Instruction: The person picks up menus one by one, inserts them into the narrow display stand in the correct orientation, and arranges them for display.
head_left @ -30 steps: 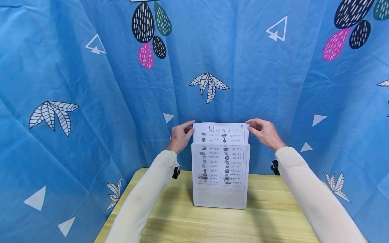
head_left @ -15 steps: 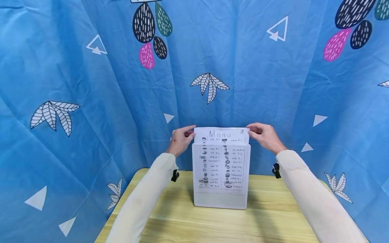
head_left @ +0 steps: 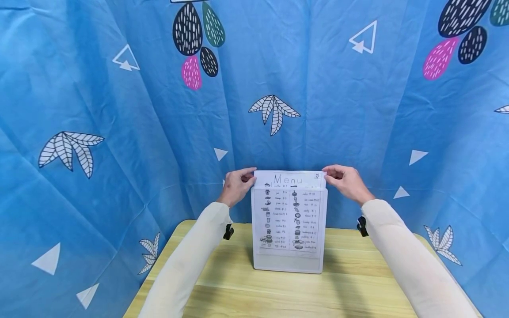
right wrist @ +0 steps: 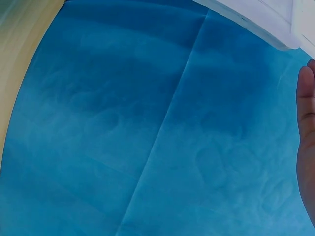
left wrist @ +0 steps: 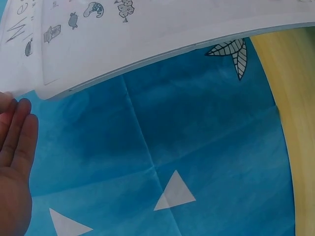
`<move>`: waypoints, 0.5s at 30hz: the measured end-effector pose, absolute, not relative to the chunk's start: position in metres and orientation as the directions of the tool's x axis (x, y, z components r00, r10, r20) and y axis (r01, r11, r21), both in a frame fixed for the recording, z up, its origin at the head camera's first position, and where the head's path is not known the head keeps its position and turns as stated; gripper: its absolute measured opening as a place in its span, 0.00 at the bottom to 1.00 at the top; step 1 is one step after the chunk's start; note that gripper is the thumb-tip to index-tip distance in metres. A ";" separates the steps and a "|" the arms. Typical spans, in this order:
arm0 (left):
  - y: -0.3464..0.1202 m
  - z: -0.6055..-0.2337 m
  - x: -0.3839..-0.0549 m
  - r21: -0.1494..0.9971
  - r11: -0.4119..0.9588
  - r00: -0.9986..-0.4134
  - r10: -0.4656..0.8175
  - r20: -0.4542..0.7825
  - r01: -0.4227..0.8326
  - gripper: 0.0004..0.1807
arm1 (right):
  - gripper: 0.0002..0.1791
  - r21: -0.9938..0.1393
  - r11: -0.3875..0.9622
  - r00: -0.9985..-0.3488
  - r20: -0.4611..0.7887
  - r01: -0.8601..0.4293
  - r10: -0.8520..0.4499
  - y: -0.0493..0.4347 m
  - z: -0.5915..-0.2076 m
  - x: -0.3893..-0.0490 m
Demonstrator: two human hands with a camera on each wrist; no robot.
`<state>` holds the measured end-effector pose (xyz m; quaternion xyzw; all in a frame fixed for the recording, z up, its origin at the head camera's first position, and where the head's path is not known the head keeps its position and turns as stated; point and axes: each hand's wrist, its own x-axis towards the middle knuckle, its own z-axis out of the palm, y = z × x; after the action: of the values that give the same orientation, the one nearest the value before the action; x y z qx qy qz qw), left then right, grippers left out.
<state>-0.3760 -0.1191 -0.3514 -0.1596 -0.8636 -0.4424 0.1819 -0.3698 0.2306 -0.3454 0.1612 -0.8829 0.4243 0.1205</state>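
A white paper menu (head_left: 286, 178) with handwritten items and small drawings stands mostly inside a clear, white-edged upright sign holder (head_left: 288, 264). Only its top strip, bearing the word "Menu", sticks out above the holder's upper edge. At the sheet's upper left corner, my left hand (head_left: 236, 185) pinches the paper between thumb and fingers. My right hand (head_left: 348, 183) pinches the opposite upper corner. In the left wrist view the fingers (left wrist: 22, 132) lie beside the paper's edge. The right wrist view catches part of the hand (right wrist: 306, 132) by the holder's corner.
The holder stands on a light wooden table (head_left: 222, 287), towards its back edge. A blue patterned curtain (head_left: 342, 110) hangs behind the table and along both sides. Black straps (head_left: 228, 231) show at the wrists.
The menu has slid down into the holder, so less of it shows above the top edge. Both hands have moved down with it, and the holder has stayed put.
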 end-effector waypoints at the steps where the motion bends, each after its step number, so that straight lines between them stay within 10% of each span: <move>1: -0.119 -0.352 -0.376 0.708 0.556 -0.884 0.115 0.454 0.436 0.18 | 0.15 -0.709 0.589 -0.918 0.351 -0.388 -0.183 0.230 -0.346 -0.370; 15: -0.121 -0.357 -0.374 0.688 0.581 -0.884 0.134 0.447 0.436 0.16 | 0.15 -0.696 0.607 -0.920 0.346 -0.384 -0.185 0.229 -0.351 -0.369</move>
<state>-0.3738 -0.1206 -0.3574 -0.1634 -0.8714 -0.4277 0.1762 -0.3693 0.2295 -0.3505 0.1602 -0.8882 0.4134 0.1204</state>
